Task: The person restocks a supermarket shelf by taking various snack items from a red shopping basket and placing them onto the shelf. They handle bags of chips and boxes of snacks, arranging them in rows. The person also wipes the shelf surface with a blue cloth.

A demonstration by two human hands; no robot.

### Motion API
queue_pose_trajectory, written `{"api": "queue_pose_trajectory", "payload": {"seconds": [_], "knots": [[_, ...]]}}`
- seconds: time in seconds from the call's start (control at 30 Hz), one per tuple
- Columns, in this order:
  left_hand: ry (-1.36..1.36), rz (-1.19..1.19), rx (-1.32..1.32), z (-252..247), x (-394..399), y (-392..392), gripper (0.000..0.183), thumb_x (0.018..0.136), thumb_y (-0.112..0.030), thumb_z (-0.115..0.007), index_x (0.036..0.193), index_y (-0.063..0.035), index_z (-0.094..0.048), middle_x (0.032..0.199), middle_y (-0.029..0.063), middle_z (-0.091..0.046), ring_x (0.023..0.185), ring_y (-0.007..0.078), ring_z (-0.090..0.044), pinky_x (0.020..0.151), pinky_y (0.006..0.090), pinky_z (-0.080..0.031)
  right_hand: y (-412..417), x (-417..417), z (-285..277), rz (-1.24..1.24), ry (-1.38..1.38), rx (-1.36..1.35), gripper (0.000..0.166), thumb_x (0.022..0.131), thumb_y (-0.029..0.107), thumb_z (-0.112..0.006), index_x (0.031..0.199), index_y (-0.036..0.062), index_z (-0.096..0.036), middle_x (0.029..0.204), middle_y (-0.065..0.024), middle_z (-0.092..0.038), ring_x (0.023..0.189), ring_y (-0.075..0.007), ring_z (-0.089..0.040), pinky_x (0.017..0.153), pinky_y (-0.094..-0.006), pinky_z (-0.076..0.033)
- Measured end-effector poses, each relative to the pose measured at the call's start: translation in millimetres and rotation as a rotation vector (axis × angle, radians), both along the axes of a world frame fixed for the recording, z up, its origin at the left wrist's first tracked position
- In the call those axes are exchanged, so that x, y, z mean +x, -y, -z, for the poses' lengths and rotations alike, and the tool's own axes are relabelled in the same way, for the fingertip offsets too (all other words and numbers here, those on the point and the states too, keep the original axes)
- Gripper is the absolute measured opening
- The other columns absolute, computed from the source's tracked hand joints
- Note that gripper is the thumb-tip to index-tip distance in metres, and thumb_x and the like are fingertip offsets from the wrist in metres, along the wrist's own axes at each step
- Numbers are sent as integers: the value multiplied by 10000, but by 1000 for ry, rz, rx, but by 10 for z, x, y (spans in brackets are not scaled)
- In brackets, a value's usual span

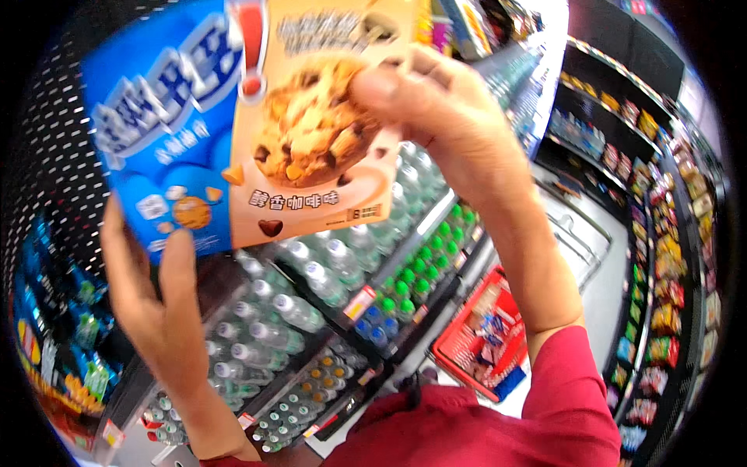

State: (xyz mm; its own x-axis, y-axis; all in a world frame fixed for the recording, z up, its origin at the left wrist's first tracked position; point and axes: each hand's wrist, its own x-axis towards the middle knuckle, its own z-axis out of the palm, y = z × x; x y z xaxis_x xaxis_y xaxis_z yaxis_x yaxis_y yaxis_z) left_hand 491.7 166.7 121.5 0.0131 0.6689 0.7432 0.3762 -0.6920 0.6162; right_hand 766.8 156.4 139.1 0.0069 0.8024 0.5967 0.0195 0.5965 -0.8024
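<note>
Both my hands hold up a blue and tan carton of chocolate chip cookies (315, 204) close before me. It is tilted, bears writing and a picture of a large cookie, and its top runs out of view. My left hand (169, 309) grips the blue lower left corner, thumb on the front and fingers behind. My right hand (449, 111) pinches the right edge, its thumb over the cookie picture.
Beneath the carton, shelves carry rows of clear plastic bottles (327, 274) and green-capped bottles (417, 268). A red shopping basket (435, 350) with packages inside stands on the floor. Snack shelves (665, 292) curve along the right, near a metal cart frame (589, 268). Dark perforated panel (46, 175) at left.
</note>
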Motion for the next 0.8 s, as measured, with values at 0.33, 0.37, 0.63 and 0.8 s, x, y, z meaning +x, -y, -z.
{"api": "queue_pose_trajectory", "payload": {"seconds": [0.33, 0.37, 0.63, 0.8], "knots": [[-216, 699, -428, 1277, 1152, 391, 706, 977, -104, -631, 1551, 57, -254, 1409, 176, -491, 1228, 236, -548, 1055, 364, -438, 1574, 1016, 1474, 406, -152, -421, 718, 873, 394, -786, 1395, -18, -514, 1256, -84, -653, 1106, -146, -623, 948, -304, -507], [-190, 852, -537, 1421, 1340, 421, 659, 998, -86, -597, 1548, 54, -263, 1404, 179, -499, 1228, 217, -547, 1050, 350, -443, 1736, 1079, 1725, 432, -184, -462, 756, 867, 363, -804, 1432, -16, -475, 1279, -83, -640, 1112, -145, -618, 950, -303, -507], [-596, 1040, -654, 3128, 1763, 582, 616, 961, -172, -668, 1481, 26, -406, 1366, 222, -541, 1135, 333, -618, 974, 413, -502, 2684, 1053, 3888, 897, -371, -1050, 656, 857, 360, -820, 1266, -46, -508, 1014, -117, -719, 913, -155, -688, 714, -309, -550], [-778, 1125, -792, 3385, 1605, 673, 494, 969, -141, -661, 1415, 5, -507, 1307, 173, -601, 1102, 255, -654, 880, 336, -545, 2970, 1069, 5588, 1259, 102, -1422, 678, 781, 457, -843, 1163, -20, -549, 1002, -211, -716, 925, -305, -720, 790, -416, -554]]}}
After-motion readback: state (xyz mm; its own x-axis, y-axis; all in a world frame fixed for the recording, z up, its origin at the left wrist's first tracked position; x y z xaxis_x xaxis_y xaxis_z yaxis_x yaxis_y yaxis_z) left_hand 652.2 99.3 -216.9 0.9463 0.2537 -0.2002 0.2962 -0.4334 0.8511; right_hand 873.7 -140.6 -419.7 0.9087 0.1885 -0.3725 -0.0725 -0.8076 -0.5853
